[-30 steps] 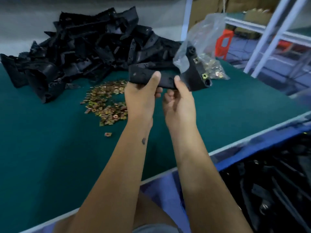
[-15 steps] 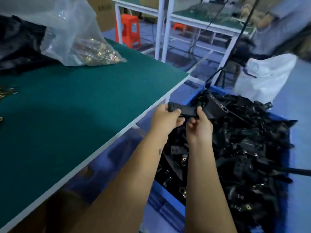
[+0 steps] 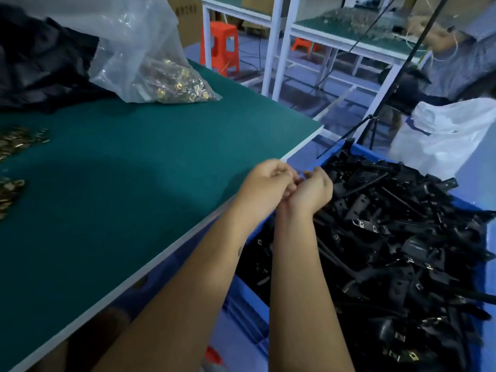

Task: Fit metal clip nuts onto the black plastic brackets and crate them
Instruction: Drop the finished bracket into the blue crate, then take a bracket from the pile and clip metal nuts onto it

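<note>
Both hands sit side by side at the desk's near-right edge, over the gap between desk and crate. Left hand (image 3: 269, 178): fingers curled inward toward the palm, nothing visible in them. Right hand (image 3: 312, 190): fingers likewise curled, seen from the back; nothing visible held, though the palm side is hidden. The two hands touch or nearly touch at the knuckles; cannot tell which.

Blue crate (image 3: 243, 292) stands on the floor right of the desk, heaped with black plastic brackets (image 3: 397, 242). Several of these show small metal clip nuts fitted, one plain at (image 3: 362, 224).

Green-topped desk (image 3: 128, 189), white edging. On its far side, a clear plastic bag (image 3: 139, 49) slumped open, brass-coloured clip nuts (image 3: 174, 81) massed in its lower corner. Loose clip nuts (image 3: 16, 140) lie scattered at the desk's left edge. A dark pile of brackets (image 3: 40, 60) sits far left, behind the bag, blurred.

Beyond the desk: orange stool (image 3: 221, 47), white-framed bench (image 3: 335, 36) with green top, white sack (image 3: 451, 132) on the floor past the crate, tripod legs (image 3: 373, 124) near it. Cardboard box (image 3: 188, 17) at the top carries print, too blurred to read. No other writing legible.
</note>
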`<move>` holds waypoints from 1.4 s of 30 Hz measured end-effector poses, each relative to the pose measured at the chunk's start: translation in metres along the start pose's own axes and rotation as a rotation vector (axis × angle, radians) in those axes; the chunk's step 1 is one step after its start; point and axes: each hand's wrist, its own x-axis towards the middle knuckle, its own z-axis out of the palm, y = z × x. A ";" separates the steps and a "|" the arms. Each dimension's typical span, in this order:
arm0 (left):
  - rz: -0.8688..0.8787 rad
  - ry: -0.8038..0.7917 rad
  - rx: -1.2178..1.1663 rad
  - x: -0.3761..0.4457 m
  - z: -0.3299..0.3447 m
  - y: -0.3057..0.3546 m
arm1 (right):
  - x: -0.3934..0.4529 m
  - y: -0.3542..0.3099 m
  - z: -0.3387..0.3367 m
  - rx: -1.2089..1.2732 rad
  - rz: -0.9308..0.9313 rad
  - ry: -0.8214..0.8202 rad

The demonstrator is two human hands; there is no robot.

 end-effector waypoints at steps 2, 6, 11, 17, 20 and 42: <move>0.170 0.070 -0.051 -0.006 -0.019 0.023 | -0.030 -0.003 0.035 -0.046 -0.163 -0.129; 0.276 0.344 -0.146 -0.017 -0.085 0.047 | -0.100 0.020 0.095 -0.169 -0.343 -0.460; 0.237 0.746 -0.068 -0.044 -0.186 0.031 | -0.184 0.105 0.126 -0.480 -0.252 -0.939; 0.236 1.085 0.042 -0.100 -0.298 0.001 | -0.248 0.192 0.139 -0.843 -0.299 -1.406; 0.215 1.262 0.050 -0.122 -0.345 -0.006 | -0.255 0.217 0.141 -0.961 -0.364 -1.453; -0.318 1.047 0.918 -0.057 -0.429 -0.010 | -0.248 0.242 0.144 -1.229 -0.673 -1.537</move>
